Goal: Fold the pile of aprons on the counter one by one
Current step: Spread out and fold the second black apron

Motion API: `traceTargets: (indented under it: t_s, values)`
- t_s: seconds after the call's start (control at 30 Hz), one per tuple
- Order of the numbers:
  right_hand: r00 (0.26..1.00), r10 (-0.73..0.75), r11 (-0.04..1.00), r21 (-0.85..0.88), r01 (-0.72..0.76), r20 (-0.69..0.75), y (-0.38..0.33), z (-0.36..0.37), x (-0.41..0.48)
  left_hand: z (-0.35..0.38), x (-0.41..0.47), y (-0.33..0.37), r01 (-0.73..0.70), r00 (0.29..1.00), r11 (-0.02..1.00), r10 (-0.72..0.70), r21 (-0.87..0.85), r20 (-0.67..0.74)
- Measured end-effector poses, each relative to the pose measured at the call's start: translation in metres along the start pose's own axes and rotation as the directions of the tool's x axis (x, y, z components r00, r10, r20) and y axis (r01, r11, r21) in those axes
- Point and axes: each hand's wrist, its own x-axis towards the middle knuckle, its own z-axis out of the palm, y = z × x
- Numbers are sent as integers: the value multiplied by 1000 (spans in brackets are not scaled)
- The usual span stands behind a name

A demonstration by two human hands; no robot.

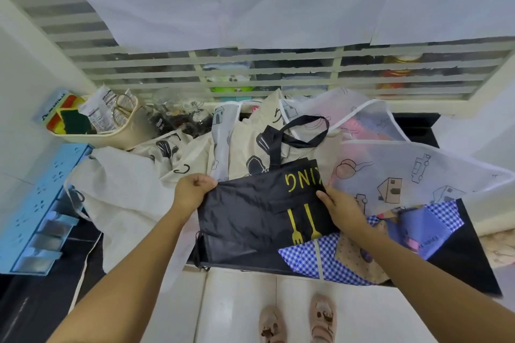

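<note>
Entry, head view, logged left to right.

1. Surface and room: I log a dark counter (418, 125) against a louvred window (250, 72), its upper part covered by white sheets (278, 0). Pale floor tiles (239, 306) lie below the counter's near edge, with a pair of pink sandals (298, 320) on them.
2. Far left: a light-blue rack (36, 211) stands on the counter. Behind it a cream tub (92, 122) holds sponges and a printed packet. Clear glassware (192, 111) stands just beside the tub.
3. Left of centre: a cream apron (133, 184) with black prints lies crumpled, one edge hanging over the counter front.
4. Left hand (192, 192): fingers curled, pinching the upper-left corner of the black apron (259, 220).
5. Centre: the black apron lies on top of the pile between my two hands. It bears gold lettering and a gold fork motif, its neck loop reaches toward the window and its lower edge is at the counter front.
6. Right hand (342, 209): holds the apron's right edge with the thumb on top. The fingers are hidden beneath the cloth.
7. Right: a blue gingham apron (315, 259) lies under my right forearm, touching the black one. Behind it is a translucent white apron (404, 175) printed with houses.
</note>
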Motion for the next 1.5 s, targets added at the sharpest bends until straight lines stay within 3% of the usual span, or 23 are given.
traceTargets:
  t_s: [0.07,0.1,0.17,0.23,0.33,0.43,0.57,0.7,0.9,1.03,1.13,1.17,1.23,1.3,1.37,1.43,1.5]
  values:
    - [999,-2,999,-32,1,-40,-1,5,2,3,-8,-3,-108,988,988,120,113,-102]
    - [998,-4,999,-37,2,-62,-3,7,2,5,-15,-1,-217,950,947,260,236,-171]
    - [995,-16,1000,-26,13,-98,-7,12,5,15,-34,9,-464,786,782,580,417,-213]
    - [993,-20,1000,-13,19,-117,-10,15,7,38,-60,13,-614,691,645,718,456,-84]
    - [994,-10,998,-59,4,-106,-13,16,13,84,-94,-13,-631,735,515,637,580,232]
    - [997,32,991,-128,-42,-76,-14,15,16,108,-97,-47,-453,883,420,331,786,332]
    - [982,70,996,-41,-78,-175,-15,13,16,110,-85,-69,-411,910,444,246,796,333]
    - [979,203,954,227,-195,-16,-31,6,19,108,-84,-67,-482,876,470,242,740,417]
    - [990,90,887,443,-130,111,-50,-9,26,109,-94,-59,-501,862,488,209,715,462]
    - [987,-73,960,277,32,140,-49,-30,21,111,-100,-34,-580,814,534,371,615,446]
    - [975,-154,970,212,119,159,-37,-69,11,109,-89,-2,-631,770,628,577,455,272]
    - [969,-158,972,203,120,188,-34,-83,6,107,-81,9,-619,784,684,566,387,255]
    - [959,-144,981,163,106,244,-25,-110,-4,109,-71,29,-537,810,800,402,267,426]
    - [947,-142,989,70,127,289,-21,-128,-5,116,-67,42,-444,758,861,214,247,616]
    - [948,-134,988,-29,149,289,-16,-141,-5,134,-68,50,-336,698,926,121,174,706]
    - [971,-150,982,-87,168,188,-13,-145,-3,153,-71,54,-208,689,973,72,101,722]
    - [981,-167,981,-116,156,-99,-6,-140,-3,169,-70,54,-166,714,980,45,107,699]
